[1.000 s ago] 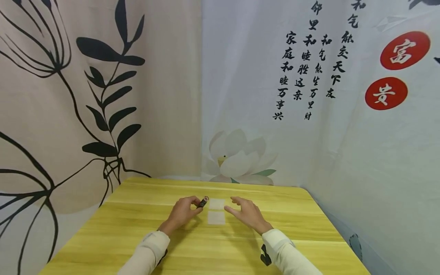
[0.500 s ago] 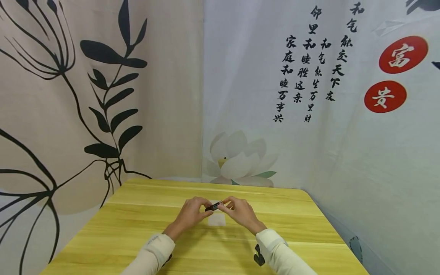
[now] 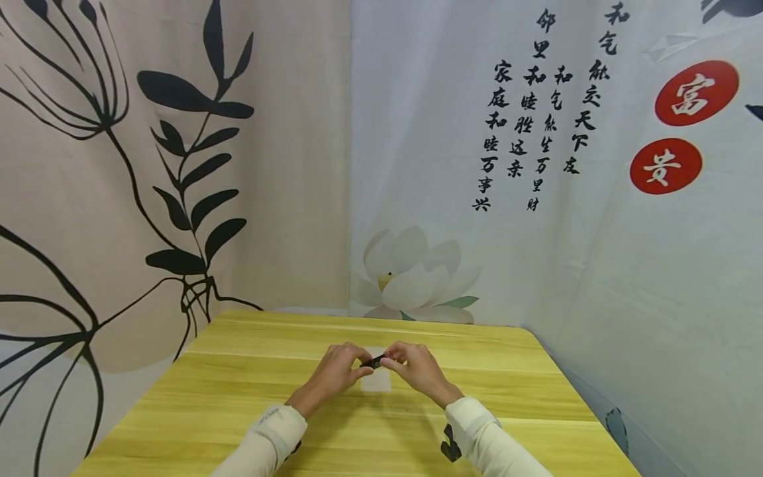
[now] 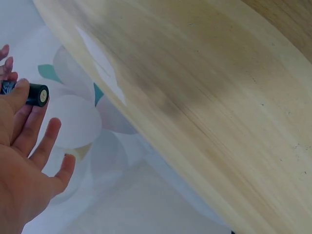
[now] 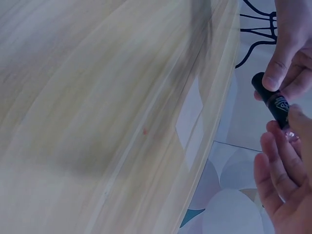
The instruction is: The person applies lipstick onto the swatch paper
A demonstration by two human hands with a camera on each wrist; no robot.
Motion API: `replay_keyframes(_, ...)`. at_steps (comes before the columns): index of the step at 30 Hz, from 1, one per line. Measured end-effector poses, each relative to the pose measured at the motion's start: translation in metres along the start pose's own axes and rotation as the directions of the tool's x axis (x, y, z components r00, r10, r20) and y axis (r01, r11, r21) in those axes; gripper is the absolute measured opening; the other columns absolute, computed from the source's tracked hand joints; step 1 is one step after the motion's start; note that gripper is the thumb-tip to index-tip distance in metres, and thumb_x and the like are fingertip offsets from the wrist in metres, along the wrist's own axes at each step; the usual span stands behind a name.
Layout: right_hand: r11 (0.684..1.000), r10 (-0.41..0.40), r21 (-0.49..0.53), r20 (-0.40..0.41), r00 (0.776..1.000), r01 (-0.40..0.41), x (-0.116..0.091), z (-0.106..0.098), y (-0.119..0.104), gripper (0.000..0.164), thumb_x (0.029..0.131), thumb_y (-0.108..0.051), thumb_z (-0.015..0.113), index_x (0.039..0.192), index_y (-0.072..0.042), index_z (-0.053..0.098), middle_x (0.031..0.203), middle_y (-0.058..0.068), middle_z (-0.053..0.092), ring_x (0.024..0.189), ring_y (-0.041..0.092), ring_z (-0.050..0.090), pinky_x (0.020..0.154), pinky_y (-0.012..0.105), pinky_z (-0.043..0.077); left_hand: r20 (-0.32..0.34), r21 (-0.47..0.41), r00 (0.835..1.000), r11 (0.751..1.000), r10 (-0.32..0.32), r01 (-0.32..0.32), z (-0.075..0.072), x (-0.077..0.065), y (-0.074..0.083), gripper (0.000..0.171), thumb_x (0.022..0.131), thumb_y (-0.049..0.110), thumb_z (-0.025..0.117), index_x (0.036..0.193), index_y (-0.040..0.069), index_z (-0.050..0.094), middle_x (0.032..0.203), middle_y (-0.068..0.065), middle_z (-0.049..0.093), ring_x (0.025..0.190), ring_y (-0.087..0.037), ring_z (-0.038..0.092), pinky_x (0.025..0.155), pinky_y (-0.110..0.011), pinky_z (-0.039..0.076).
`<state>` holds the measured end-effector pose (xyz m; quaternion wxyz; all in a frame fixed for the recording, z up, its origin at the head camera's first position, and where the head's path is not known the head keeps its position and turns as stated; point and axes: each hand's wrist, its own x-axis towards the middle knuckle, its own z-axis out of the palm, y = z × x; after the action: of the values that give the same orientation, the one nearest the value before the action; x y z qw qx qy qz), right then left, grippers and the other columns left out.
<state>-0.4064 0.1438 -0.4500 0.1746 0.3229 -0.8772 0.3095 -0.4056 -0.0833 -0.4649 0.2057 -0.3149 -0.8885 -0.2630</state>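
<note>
A small black lipstick (image 3: 375,362), a tube with white print, is held between both hands above the table. My left hand (image 3: 331,376) pinches its black base end between thumb and fingers. My right hand (image 3: 420,374) pinches the other end, where a pinkish, clear-looking tip shows in the right wrist view beside the thumb. In the left wrist view a round pale label marks the base of the lipstick (image 4: 43,95); the other fingers of my left hand (image 4: 22,170) are spread away from it. The right fingertips partly hide the far end.
Below the hands, white paper squares (image 3: 377,382) lie on the yellow wood-grain table (image 3: 507,371). A printed curtain (image 3: 417,165) with plants, a lotus and lettering hangs behind the table's far edge.
My left hand has brought the lipstick rightward over the paper squares. My right hand, empty a second ago, has moved in and taken hold of its other end; the clear tip is now more covered.
</note>
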Motion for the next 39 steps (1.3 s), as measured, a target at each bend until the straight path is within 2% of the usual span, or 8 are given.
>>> replay_keyframes(8,0.998,-0.063,0.021,0.041,0.997,0.062,-0.0043,0.0011,0.0048,0.017,0.101,-0.022,0.072,0.110,-0.008,0.073,0.101,0.003,0.077,0.084,0.014,0.072,0.072,0.028,0.059,0.039,-0.005,0.999,1.000,0.012,-0.012,0.0011,-0.0019,-0.0022,0.011,0.091,0.019,0.082,0.099,0.013,0.080,0.091,0.005,0.077,0.096,-0.026,0.070,0.094,-0.055,0.052)
replay_keyframes(14,0.999,0.014,0.041,0.064,0.998,-0.016,-0.0039,0.0011,0.0032,0.026,0.101,-0.033,0.071,0.114,-0.010,0.072,0.099,0.001,0.076,0.083,0.015,0.072,0.073,0.028,0.059,0.010,0.025,1.000,1.000,0.014,-0.014,0.0002,0.0004,-0.0005,0.009,0.090,0.022,0.083,0.097,0.017,0.080,0.090,0.007,0.076,0.094,-0.021,0.068,0.092,-0.052,0.052)
replay_keyframes(16,0.999,0.036,0.037,0.057,0.998,-0.038,-0.0033,0.0017,0.0025,0.025,0.100,-0.035,0.072,0.111,-0.013,0.073,0.095,-0.002,0.075,0.080,0.011,0.070,0.071,0.026,0.057,0.001,0.028,1.000,0.999,0.018,-0.018,-0.0002,0.0009,0.0006,0.009,0.090,0.022,0.084,0.097,0.017,0.081,0.091,0.007,0.076,0.094,-0.020,0.068,0.093,-0.052,0.052)
replay_keyframes(22,1.000,0.021,0.022,0.035,0.999,-0.021,-0.0029,0.0038,0.0019,0.014,0.099,-0.028,0.074,0.101,-0.014,0.075,0.088,-0.007,0.072,0.078,0.005,0.066,0.069,0.025,0.055,0.001,0.026,1.000,0.999,0.026,-0.026,0.0010,0.0007,0.0021,0.009,0.089,0.021,0.084,0.096,0.017,0.081,0.091,0.006,0.077,0.092,-0.018,0.068,0.090,-0.052,0.052)
replay_keyframes(32,0.999,-0.038,0.019,0.057,0.998,0.037,-0.0055,0.0021,0.0045,0.014,0.098,-0.020,0.074,0.108,-0.011,0.075,0.090,-0.004,0.073,0.079,0.010,0.068,0.071,0.025,0.056,0.056,0.017,0.998,0.999,0.033,-0.034,-0.0019,0.0019,0.0045,0.012,0.092,0.022,0.081,0.102,0.015,0.082,0.095,0.006,0.077,0.097,-0.019,0.069,0.094,-0.052,0.052)
replay_keyframes(36,0.999,0.000,0.045,0.075,0.997,-0.004,-0.0072,0.0014,0.0048,0.024,0.100,-0.027,0.072,0.118,-0.010,0.072,0.096,-0.001,0.074,0.081,0.011,0.068,0.071,0.026,0.056,0.064,0.006,0.998,1.000,0.022,-0.023,-0.0035,0.0016,0.0051,0.011,0.093,0.023,0.081,0.101,0.016,0.081,0.094,0.006,0.077,0.097,-0.020,0.069,0.095,-0.054,0.051)
replay_keyframes(39,0.996,0.056,0.058,0.080,0.995,-0.061,-0.0076,0.0010,0.0038,0.026,0.101,-0.033,0.071,0.115,-0.011,0.071,0.096,-0.002,0.073,0.079,0.010,0.067,0.068,0.026,0.055,0.057,0.011,0.998,1.000,0.013,-0.013,-0.0042,0.0023,0.0050,0.011,0.092,0.025,0.081,0.100,0.018,0.081,0.092,0.009,0.076,0.094,-0.017,0.067,0.095,-0.053,0.050)
